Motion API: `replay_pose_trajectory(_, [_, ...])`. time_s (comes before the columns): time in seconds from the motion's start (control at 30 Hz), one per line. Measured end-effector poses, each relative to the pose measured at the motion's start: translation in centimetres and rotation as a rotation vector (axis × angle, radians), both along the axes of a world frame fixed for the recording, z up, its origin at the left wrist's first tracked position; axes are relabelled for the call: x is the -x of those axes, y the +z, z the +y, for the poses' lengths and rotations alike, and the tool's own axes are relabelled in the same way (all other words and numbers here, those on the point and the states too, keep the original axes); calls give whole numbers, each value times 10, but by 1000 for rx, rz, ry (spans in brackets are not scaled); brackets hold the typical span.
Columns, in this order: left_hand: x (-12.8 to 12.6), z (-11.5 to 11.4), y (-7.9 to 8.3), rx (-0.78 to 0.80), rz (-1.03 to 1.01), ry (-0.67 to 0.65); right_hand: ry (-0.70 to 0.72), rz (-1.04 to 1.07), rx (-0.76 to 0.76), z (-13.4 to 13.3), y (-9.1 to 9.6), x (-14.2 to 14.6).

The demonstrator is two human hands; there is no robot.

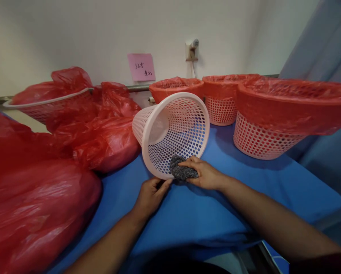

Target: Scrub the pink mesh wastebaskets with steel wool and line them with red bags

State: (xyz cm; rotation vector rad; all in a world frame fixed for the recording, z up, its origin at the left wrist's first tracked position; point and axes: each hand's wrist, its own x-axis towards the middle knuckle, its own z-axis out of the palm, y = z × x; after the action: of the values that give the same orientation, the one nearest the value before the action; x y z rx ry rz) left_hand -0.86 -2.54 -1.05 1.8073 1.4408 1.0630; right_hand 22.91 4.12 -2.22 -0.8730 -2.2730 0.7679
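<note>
A pale pink perforated plastic basket [149, 131] lies tipped on its side on the blue-covered table [124, 205], its mouth facing me. My left hand [151, 194] grips the lower rim of the basket between thumb and fingers. In my right hand [203, 173] is a bunched dark grey cloth [183, 169], pressed against the lower right part of the rim. The fingers lie over the cloth, and part of it reaches inside the mouth. Nothing but the table shows beneath my two hands.
Three baskets lined with red bags, one a large basket [264, 140], stand at the back right. Full red plastic bags [45, 205] cover the left side, with another lined basket [50, 101] behind. A pink note [141, 67] and a socket [191, 51] are on the wall.
</note>
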Motion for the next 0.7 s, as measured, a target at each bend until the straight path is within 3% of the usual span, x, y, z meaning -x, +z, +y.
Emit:
replay_pose_trajectory(0.07, [1,0,0,20,-12,5,29,66,-5,6,1,-5])
replay_pose_trajectory(0.1, [1,-1,1,10,-17,22,-29,74,-38,11,2,-11])
replay_pose_trajectory(0.23, [3,-6,9,-116,-39,123,-564,32,-239,35,13,-47])
replay_pose_trajectory(0.3, [3,-8,11,-147,-40,136,-707,-70,-238,39,17,-58])
replay_pose_trajectory(0.37, [3,-9,11,-151,-40,122,-640,-183,-152,35,17,-57])
replay_pose_trajectory(0.47, [1,-7,9,-146,-25,78,-374,-247,-49,17,14,-37])
replay_pose_trajectory(0.6, [-1,-4,5,-79,41,-28,40,-55,45,-4,10,-12])
replay_pose_trajectory(0.7, [0,-3,4,-63,77,-58,129,33,61,0,10,-15])
